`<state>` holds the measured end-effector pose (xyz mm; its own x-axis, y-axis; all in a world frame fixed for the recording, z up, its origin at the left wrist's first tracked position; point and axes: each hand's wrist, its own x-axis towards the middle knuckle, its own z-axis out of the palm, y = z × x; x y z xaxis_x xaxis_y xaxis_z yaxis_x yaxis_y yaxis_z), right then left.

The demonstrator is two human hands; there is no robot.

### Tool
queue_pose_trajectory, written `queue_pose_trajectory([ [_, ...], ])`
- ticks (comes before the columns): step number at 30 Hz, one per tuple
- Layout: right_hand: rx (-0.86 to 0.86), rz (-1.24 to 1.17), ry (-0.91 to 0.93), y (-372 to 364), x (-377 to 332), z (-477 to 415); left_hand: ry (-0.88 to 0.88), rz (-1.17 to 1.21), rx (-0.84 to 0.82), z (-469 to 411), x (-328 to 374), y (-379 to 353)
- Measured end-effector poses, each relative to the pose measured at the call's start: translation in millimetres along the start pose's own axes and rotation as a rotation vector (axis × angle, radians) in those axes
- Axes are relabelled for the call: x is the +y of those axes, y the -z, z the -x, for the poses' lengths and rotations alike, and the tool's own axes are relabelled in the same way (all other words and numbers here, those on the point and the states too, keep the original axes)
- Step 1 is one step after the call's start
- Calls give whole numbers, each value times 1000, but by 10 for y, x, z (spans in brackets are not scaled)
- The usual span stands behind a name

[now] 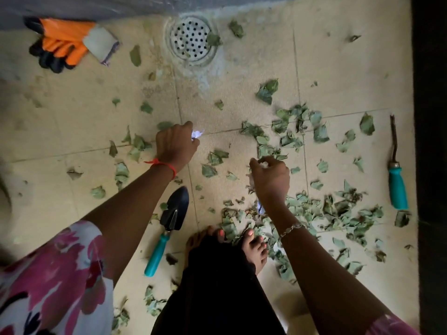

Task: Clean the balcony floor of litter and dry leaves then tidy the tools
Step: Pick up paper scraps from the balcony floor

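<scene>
Dry green leaves [300,131] lie scattered over the beige tiled floor [79,131], thickest at the lower right [343,213]. My left hand [175,145] is closed around a small white scrap of paper [197,134] just above the floor. My right hand [272,176] grips crumpled white paper [263,164]. A black trowel with a teal handle [167,228] lies between my left arm and my bare feet [254,250]. A second teal-handled tool [396,175] lies at the right edge.
Orange and black work gloves [63,42] lie at the top left by the wall. A round perforated floor drain [191,41] sits at the top centre with a leaf on it. A dark wall edge [430,141] runs down the right side.
</scene>
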<state>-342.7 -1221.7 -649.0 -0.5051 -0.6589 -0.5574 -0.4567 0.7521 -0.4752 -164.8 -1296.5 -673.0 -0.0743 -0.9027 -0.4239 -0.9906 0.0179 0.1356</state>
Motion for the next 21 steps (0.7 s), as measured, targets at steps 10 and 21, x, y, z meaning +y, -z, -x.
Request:
queue_pose_trajectory([
  [10,-115,236,-88,1179,-471,784,66,373,-43,509,725,1493],
  [21,52,206,38,4218,-2505,2798,-438,501,-63,2284,1751,5278],
])
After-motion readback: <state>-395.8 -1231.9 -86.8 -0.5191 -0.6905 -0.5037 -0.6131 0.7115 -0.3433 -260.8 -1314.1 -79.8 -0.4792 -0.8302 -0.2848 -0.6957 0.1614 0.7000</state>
